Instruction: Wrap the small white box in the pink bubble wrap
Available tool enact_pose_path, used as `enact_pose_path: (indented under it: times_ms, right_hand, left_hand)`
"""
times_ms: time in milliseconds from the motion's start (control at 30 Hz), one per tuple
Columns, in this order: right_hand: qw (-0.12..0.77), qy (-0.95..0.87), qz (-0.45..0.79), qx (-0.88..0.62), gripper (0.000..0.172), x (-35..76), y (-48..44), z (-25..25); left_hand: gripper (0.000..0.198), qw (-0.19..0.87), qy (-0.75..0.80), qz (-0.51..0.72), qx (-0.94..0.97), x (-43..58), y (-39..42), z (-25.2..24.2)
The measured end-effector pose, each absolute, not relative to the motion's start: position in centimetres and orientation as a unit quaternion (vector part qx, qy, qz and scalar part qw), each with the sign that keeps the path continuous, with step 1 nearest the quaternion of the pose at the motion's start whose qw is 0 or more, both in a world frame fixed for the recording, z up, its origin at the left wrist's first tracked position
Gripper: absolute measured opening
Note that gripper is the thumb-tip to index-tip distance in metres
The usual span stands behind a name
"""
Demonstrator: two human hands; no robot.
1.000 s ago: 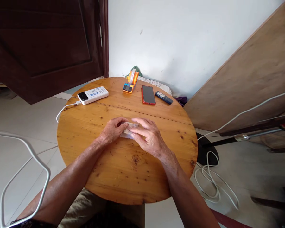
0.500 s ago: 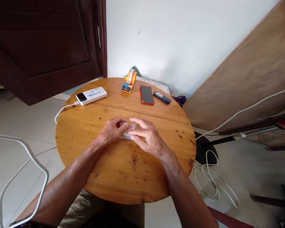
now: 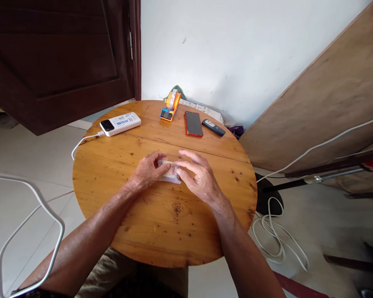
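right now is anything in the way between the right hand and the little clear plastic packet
Nothing visible: the right hand's fingertips are at the right edge of the clear plastic packet, though contact is unclear. The left hand holds its left side. The tape dispenser stands farther back.

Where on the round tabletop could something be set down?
Bare tabletop shows between the white device and left hand, between the translucent packet and the near edge, and right of the right hand. The far side is crowded: tape dispenser, red-edged phone, blue device.
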State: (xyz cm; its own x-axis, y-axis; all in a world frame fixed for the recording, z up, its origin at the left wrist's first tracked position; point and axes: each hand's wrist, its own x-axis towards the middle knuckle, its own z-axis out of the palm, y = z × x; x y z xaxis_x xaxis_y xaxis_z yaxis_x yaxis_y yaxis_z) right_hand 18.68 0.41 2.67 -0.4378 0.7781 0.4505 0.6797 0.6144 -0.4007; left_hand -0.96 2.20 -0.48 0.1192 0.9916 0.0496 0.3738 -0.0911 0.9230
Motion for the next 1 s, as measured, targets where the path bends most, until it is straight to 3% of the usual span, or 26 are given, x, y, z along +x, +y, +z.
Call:
enact_pose_path:
  times_ms: [133, 400, 733, 900, 1000]
  right_hand:
    - [0.303, -0.849, 0.066, -0.427, 0.022, 18.4, 0.4, 2.7]
    - [0.415, -0.8, 0.083, -0.425, 0.02, 19.2, 0.7, 2.9]
    - [0.324, -0.865, 0.082, -0.373, 0.024, 17.9, 0.0, 2.9]
    - [0.429, -0.786, 0.122, -0.427, 0.019, 18.8, 0.6, 3.1]
    - [0.445, -0.741, 0.135, -0.484, 0.019, 19.7, 1.3, 2.9]
  left_hand:
    - [0.047, 0.409, 0.541, 0.399, 0.617, -1.0, 2.1, -0.3]
    - [0.045, 0.429, 0.56, 0.483, 0.519, -1.9, 2.0, 0.6]
    - [0.032, 0.417, 0.577, 0.513, 0.479, -2.2, 2.3, 0.0]
    - [0.031, 0.432, 0.58, 0.52, 0.454, -2.2, 2.2, 0.0]
    - [0.029, 0.464, 0.566, 0.547, 0.406, -2.4, 2.4, 0.0]
